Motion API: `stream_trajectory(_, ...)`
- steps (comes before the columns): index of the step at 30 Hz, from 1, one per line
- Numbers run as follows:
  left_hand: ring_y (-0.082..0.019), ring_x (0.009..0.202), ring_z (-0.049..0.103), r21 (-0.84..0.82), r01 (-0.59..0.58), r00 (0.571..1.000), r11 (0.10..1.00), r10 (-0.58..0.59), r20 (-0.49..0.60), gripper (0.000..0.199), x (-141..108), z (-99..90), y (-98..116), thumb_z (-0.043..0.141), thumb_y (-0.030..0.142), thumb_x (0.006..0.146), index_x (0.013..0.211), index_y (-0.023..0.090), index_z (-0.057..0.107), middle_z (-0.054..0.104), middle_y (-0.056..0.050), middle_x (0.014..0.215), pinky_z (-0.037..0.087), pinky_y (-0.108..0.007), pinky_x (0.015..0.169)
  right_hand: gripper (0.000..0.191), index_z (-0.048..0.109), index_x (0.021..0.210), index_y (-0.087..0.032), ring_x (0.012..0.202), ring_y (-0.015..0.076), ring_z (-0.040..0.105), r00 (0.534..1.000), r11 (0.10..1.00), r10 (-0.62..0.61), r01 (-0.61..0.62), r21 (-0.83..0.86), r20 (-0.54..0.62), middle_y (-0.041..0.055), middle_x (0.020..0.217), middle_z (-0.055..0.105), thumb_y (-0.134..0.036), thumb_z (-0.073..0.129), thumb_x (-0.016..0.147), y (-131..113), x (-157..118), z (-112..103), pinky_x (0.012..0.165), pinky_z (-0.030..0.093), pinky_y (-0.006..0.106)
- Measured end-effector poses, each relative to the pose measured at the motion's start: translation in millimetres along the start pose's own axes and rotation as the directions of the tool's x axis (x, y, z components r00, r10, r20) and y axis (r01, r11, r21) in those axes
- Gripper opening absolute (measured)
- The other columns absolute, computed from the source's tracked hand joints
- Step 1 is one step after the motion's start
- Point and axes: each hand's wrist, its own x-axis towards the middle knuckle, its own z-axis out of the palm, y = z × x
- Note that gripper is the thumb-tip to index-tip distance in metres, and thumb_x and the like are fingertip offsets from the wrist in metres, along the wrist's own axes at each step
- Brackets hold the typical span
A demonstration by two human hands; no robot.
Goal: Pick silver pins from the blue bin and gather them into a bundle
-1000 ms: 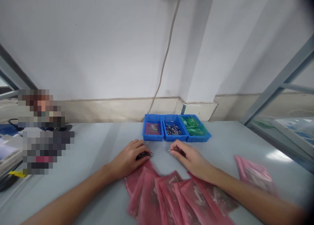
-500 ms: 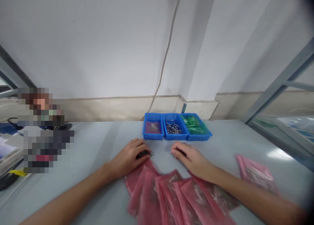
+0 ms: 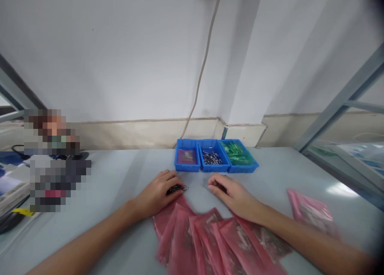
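Note:
My left hand (image 3: pixel 163 188) is curled over a cluster of small dark and silver metal pieces (image 3: pixel 175 188), probably screws; their ends poke out past the fingertips. My right hand (image 3: pixel 229 191) is closed in a pinch, and a thin metal tip (image 3: pixel 206 186) shows at its fingers. The rest of that piece is hidden. A gap of bare table separates the hands. Below them, several pink plastic bags (image 3: pixel 207 239) with metal parts inside lie fanned out and overlapping, some partly under my right wrist.
Three blue bins stand side by side ahead: one with a pink bag (image 3: pixel 187 156), one with loose metal pieces (image 3: pixel 212 157), one with green bags (image 3: pixel 238 153). More pink bags (image 3: pixel 313 213) lie at right. A blurred-out person (image 3: pixel 57 167) and cables are at left; metal frame posts (image 3: pixel 345 103) flank the table.
My right fingers and the small metal tip have shifted very slightly left. My left hand, the bags and the bins look unchanged.

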Motion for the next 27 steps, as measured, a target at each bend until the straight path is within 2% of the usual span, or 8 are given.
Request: stream_trajectory(27, -0.024, 0.11, 0.06, 0.006, -0.005, 1.0, 1.0, 0.005, 0.001, 0.011, -0.1, 0.5, -0.9, 0.059, 0.027, 0.107, 0.115, 0.026, 0.068, 0.067, -0.005, 0.116, 0.05, -0.039, 0.101, 0.024, 0.062, 0.099, -0.026, 0.086, 0.0211, 0.063, 1.0, 0.999, -0.005, 0.005, -0.041, -0.001, 0.0004, 0.091, 0.069, -0.04, 0.047, 0.112, -0.2, -0.4, -0.5, 0.079, 0.047, 0.033)
